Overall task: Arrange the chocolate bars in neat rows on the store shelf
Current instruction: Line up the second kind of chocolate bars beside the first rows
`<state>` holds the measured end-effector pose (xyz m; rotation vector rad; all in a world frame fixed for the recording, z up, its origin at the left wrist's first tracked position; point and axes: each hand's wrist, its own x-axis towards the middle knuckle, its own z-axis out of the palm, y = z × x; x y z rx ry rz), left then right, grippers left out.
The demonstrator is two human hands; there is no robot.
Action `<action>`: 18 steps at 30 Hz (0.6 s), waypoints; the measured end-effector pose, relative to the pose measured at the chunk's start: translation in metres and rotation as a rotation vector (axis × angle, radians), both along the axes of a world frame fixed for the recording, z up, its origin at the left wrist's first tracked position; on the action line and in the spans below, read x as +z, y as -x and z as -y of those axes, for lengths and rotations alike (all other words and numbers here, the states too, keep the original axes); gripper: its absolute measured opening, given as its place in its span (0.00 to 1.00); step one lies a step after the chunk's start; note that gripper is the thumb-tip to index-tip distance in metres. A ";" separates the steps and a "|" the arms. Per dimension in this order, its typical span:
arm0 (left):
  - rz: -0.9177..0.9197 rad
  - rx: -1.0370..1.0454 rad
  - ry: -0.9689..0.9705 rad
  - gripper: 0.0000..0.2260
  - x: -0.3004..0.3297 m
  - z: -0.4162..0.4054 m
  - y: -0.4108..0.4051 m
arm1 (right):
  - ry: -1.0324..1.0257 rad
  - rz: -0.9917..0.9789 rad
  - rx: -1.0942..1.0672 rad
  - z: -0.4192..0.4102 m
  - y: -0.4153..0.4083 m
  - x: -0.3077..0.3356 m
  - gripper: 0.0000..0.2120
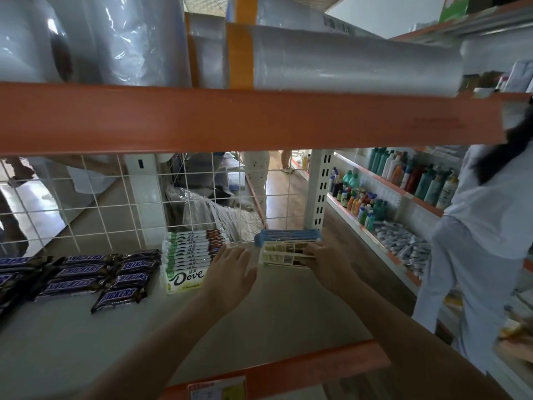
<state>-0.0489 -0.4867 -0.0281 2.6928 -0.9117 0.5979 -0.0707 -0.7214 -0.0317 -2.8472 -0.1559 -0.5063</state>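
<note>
On shelf [288,307]: left hand [230,267] flat, fingers straight beside Dove stack [187,261]; right hand [323,255] grips blue-white bars [285,246]

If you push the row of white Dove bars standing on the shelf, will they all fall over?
Probably some would. The Dove bars stand on edge, thin and flat, so a push from the front could tip them like dominoes. They look stiff and boxy, so they would likely slide together on the smooth shelf if pushed sideways. The left hand sits flat beside them, perhaps steadying the row.
</note>
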 end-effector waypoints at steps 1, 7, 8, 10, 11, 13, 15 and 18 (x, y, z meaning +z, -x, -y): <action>-0.033 -0.005 0.024 0.20 0.000 -0.002 0.001 | -0.059 -0.020 0.002 -0.002 0.001 0.001 0.09; -0.254 0.089 0.438 0.14 0.002 -0.011 0.007 | -0.322 -0.066 0.016 -0.019 0.003 0.019 0.09; -0.328 0.104 0.564 0.11 0.005 -0.012 0.009 | -0.378 -0.069 0.018 -0.023 0.005 0.025 0.09; -0.560 0.104 0.848 0.05 0.010 -0.016 0.011 | -0.488 -0.098 0.037 -0.031 0.010 0.038 0.09; -0.707 0.082 0.997 0.04 0.013 -0.019 0.012 | -0.523 -0.117 0.053 -0.035 0.013 0.043 0.09; -0.922 0.047 1.202 0.05 0.017 -0.029 0.016 | -0.561 -0.154 0.101 -0.044 0.021 0.052 0.09; -1.014 0.002 1.349 0.06 0.022 -0.040 0.021 | -0.582 -0.183 0.152 -0.054 0.028 0.059 0.10; -1.068 -0.060 1.413 0.05 0.026 -0.051 0.031 | -0.618 -0.206 0.186 -0.072 0.033 0.062 0.10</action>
